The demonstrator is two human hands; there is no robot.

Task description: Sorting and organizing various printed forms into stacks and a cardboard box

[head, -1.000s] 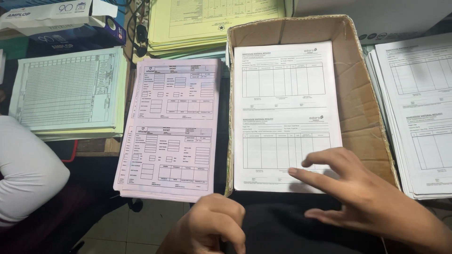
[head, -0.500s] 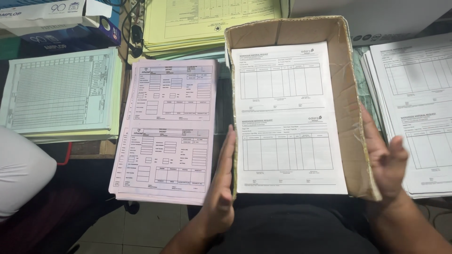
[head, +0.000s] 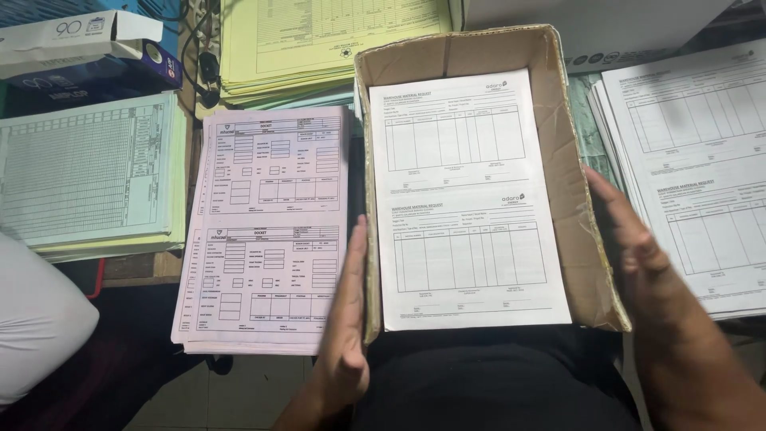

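Both hands now clasp the box (head: 576,191) by its side walls, where a second ago the right hand (head: 638,263) pointed at the form (head: 467,203) inside and the left (head: 345,319) was fisted; both are flat, fingers together. The box sits at the desk edge with its white form stack squared. Around it: pink forms (head: 267,231), green sheets (head: 88,175), yellow sheets (head: 319,40), white sheets (head: 702,168); floor tiles below

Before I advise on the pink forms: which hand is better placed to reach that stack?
Likely the left hand: it lies flat against the cardboard box's left wall, right beside the pink stack. The right hand is beyond the box.
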